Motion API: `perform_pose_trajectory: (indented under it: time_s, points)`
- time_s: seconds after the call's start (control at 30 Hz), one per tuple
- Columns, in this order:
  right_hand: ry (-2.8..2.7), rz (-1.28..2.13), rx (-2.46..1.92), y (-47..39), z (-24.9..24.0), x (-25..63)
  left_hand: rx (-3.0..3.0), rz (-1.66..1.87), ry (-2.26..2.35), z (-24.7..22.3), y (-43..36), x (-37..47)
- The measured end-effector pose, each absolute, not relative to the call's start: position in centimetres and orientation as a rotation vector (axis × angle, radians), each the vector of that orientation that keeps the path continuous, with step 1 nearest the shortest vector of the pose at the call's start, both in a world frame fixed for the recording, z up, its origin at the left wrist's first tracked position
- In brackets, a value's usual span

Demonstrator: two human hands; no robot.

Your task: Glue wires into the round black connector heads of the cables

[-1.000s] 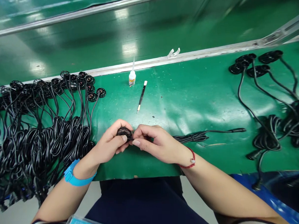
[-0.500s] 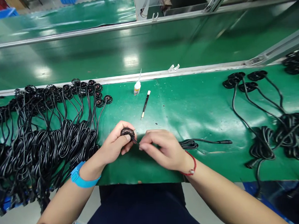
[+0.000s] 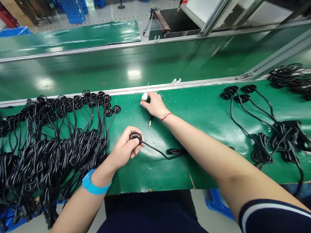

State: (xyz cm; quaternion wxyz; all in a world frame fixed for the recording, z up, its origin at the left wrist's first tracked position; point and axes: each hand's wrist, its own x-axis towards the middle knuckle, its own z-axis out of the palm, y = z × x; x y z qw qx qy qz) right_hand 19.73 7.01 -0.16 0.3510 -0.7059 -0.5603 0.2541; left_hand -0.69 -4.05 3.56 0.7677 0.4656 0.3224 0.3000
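left hand (image 3: 126,146): your fingers close on the black disc (image 3: 134,135), between near and far edges of the table (image 3: 145,175) | disc seems light, stiff, maybe brittle: hold its rim, spare the cable (image 3: 155,149) | right hand (image 3: 156,104): your fingers surround the bottle (image 3: 144,96) by the far edge, tightness unclear

There is room to pass between the table's (image 3: 153,178) front edge and the held cable (image 3: 157,149); a cable pile (image 3: 59,148) blocks the left side, the right forearm (image 3: 197,138) the middle.
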Motion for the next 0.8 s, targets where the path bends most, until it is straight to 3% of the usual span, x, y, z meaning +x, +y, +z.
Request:
perform_pose_trajectory:
  time_s: [0.4,0.8]
  points:
    - [-1.084,1.387,-1.162,-2.4,5.1,20.0,1.050,0.759,0.558,3.7,-4.2,-1.1]
    - [-0.747,1.335,-0.981,-6.6,4.3,21.5,0.987,0.753,0.533,3.1,-4.5,-1.1]
